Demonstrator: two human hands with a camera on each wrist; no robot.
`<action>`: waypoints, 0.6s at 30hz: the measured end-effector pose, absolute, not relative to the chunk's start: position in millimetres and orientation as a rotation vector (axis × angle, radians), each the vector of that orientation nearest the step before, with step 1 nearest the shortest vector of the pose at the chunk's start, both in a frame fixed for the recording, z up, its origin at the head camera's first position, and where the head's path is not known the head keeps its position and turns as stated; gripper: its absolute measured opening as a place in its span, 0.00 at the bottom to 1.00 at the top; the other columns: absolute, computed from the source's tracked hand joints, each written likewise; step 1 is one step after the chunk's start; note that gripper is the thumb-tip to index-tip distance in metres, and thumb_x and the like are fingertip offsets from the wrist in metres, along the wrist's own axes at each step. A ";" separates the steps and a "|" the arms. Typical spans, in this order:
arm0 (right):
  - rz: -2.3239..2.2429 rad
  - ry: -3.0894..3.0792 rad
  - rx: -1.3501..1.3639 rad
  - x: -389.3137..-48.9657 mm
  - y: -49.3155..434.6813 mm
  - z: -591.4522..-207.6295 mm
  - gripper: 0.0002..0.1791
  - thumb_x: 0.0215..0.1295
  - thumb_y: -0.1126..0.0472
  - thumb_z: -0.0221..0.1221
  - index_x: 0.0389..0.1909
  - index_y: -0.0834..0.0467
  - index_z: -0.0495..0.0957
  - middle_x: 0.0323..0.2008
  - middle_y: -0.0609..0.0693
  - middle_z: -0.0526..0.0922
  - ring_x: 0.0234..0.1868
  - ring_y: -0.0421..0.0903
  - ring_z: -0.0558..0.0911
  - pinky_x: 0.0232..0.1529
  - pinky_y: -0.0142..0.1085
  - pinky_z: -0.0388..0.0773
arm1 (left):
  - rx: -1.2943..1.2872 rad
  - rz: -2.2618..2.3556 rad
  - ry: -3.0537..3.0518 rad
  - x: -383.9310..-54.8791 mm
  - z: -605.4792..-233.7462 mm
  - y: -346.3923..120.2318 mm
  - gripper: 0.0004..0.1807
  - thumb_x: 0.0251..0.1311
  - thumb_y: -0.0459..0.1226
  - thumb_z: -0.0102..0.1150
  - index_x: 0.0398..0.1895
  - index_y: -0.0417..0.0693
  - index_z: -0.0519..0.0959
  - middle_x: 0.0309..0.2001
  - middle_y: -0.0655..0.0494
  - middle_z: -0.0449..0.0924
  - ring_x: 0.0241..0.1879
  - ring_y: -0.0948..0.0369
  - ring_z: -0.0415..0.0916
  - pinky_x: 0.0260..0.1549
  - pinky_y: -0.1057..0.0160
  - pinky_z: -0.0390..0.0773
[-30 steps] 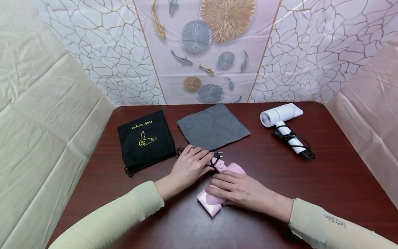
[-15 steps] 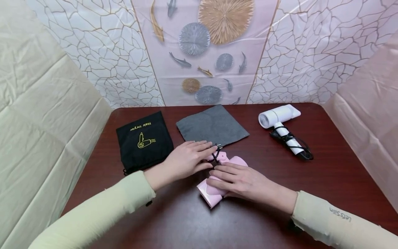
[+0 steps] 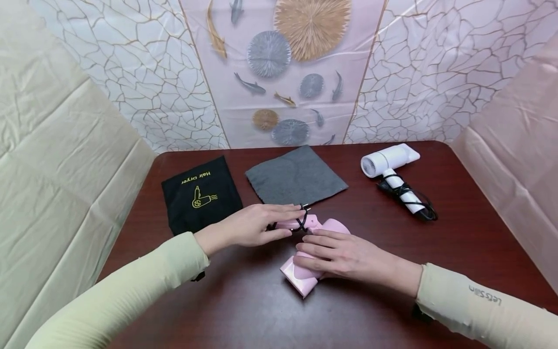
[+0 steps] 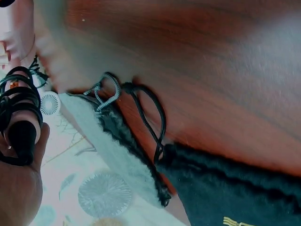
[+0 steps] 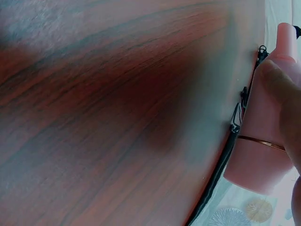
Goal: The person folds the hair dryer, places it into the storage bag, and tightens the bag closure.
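Observation:
A pink hair dryer (image 3: 301, 278) lies on the table with its black cord wound round the handle (image 3: 287, 224). My right hand (image 3: 350, 257) grips its barrel from above; in the right wrist view the thumb presses along the pink barrel (image 5: 258, 115), near a thin copper-coloured band. Fingers straight, my left hand (image 3: 253, 226) lies over the cord-wrapped handle. The left wrist view shows that handle's black end (image 4: 22, 136) beside the thumb. Part of the barrel is hidden under the right fingers.
A black drawstring bag (image 3: 200, 196) printed "Hair Dryer" lies at the left. Behind the hands is a grey cloth pouch (image 3: 296, 175). A white hair dryer (image 3: 390, 160) with its cord wrapped rests at the back right. Fabric walls (image 3: 78, 160) stand round the table (image 3: 244, 300).
My left hand has slid left along the handle and its fingers have straightened, uncovering more of the cord-wrapped handle. The right hand keeps its grip on the barrel. The view has shifted slightly.

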State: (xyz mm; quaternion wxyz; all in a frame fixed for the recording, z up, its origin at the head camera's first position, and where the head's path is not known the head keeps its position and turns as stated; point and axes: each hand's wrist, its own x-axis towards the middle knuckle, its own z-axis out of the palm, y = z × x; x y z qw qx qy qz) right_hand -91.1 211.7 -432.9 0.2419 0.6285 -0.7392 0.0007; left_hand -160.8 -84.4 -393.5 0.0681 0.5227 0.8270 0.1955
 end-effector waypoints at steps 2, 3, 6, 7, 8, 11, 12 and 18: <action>0.004 -2.006 1.715 -92.6 211.5 -432.4 0.23 0.90 0.52 0.41 0.72 0.53 0.77 0.68 0.52 0.81 0.68 0.49 0.80 0.73 0.46 0.73 | 1.558 0.650 2.491 -159.1 -394.6 -84.4 0.29 0.80 0.47 0.58 0.80 0.54 0.72 0.79 0.55 0.68 0.76 0.61 0.68 0.71 0.54 0.73; 0.006 -1.995 1.714 -93.5 211.1 -432.2 0.23 0.89 0.52 0.42 0.72 0.53 0.77 0.67 0.53 0.81 0.68 0.49 0.81 0.73 0.47 0.74 | 1.554 0.680 2.497 -158.1 -394.9 -84.4 0.28 0.79 0.46 0.59 0.79 0.53 0.73 0.78 0.54 0.69 0.76 0.61 0.69 0.71 0.55 0.73; 0.018 -1.984 1.707 -95.9 209.5 -432.4 0.23 0.89 0.52 0.42 0.72 0.54 0.77 0.67 0.54 0.81 0.68 0.50 0.81 0.73 0.47 0.74 | 1.545 0.761 2.521 -155.4 -395.7 -84.0 0.26 0.79 0.42 0.60 0.76 0.48 0.76 0.76 0.52 0.73 0.74 0.59 0.72 0.70 0.55 0.74; 0.024 -1.987 1.704 -96.4 209.0 -432.5 0.23 0.89 0.52 0.42 0.72 0.54 0.77 0.67 0.54 0.81 0.68 0.50 0.81 0.73 0.47 0.73 | 1.536 0.783 2.531 -154.0 -396.1 -83.7 0.25 0.79 0.41 0.59 0.75 0.47 0.76 0.75 0.52 0.74 0.74 0.59 0.72 0.70 0.55 0.74; 0.027 -1.987 1.704 -96.9 208.3 -432.8 0.23 0.89 0.52 0.42 0.72 0.54 0.77 0.67 0.54 0.81 0.68 0.50 0.81 0.73 0.47 0.73 | 1.527 0.804 2.541 -152.2 -396.5 -83.3 0.24 0.79 0.41 0.59 0.74 0.46 0.77 0.75 0.51 0.74 0.73 0.59 0.73 0.70 0.55 0.74; 0.043 -1.992 1.703 -98.3 206.3 -433.8 0.24 0.89 0.52 0.42 0.72 0.54 0.77 0.67 0.54 0.81 0.68 0.50 0.80 0.73 0.48 0.73 | 1.486 0.860 2.579 -146.3 -398.0 -82.2 0.23 0.79 0.39 0.59 0.73 0.44 0.78 0.73 0.49 0.76 0.73 0.58 0.73 0.70 0.54 0.75; 0.050 -1.990 1.702 -98.8 205.5 -434.1 0.24 0.89 0.52 0.42 0.72 0.55 0.77 0.67 0.54 0.81 0.68 0.50 0.80 0.73 0.48 0.74 | 1.470 0.877 2.597 -144.1 -398.8 -81.9 0.23 0.78 0.38 0.60 0.73 0.43 0.78 0.73 0.48 0.76 0.72 0.58 0.74 0.69 0.54 0.75; 0.108 -1.985 1.689 -102.9 200.1 -434.7 0.24 0.88 0.52 0.45 0.72 0.56 0.77 0.66 0.55 0.82 0.68 0.50 0.81 0.71 0.49 0.76 | 1.360 0.979 2.704 -132.5 -404.2 -77.0 0.22 0.75 0.34 0.61 0.69 0.43 0.81 0.69 0.48 0.80 0.70 0.57 0.76 0.68 0.53 0.77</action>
